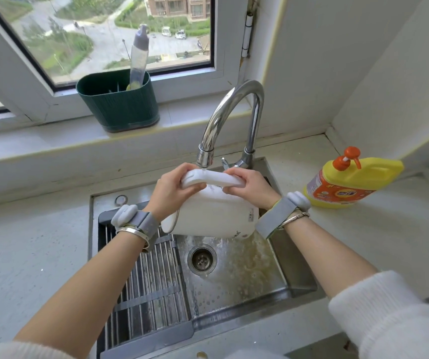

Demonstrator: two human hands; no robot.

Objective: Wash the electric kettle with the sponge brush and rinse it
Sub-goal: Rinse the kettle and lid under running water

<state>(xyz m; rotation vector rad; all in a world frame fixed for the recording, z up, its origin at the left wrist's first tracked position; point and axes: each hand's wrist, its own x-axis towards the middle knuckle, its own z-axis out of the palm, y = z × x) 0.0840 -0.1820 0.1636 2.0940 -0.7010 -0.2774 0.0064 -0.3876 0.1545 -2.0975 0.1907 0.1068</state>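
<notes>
The white electric kettle (213,216) lies on its side above the steel sink (236,275), its handle uppermost under the tap's spout. My left hand (174,189) grips the left end of the handle and my right hand (249,186) grips the right end. Water runs from the chrome tap (230,117) onto the handle between my hands and drips off the kettle's body. The sponge brush (138,58), with a grey cap and clear handle, stands in a dark green holder (120,107) on the window sill, away from both hands.
A yellow dish-soap bottle (350,181) with an orange pump stands on the counter at the right. A metal roll-up rack (143,278) covers the sink's left part. The drain (202,258) lies below the kettle. White counter surrounds the sink.
</notes>
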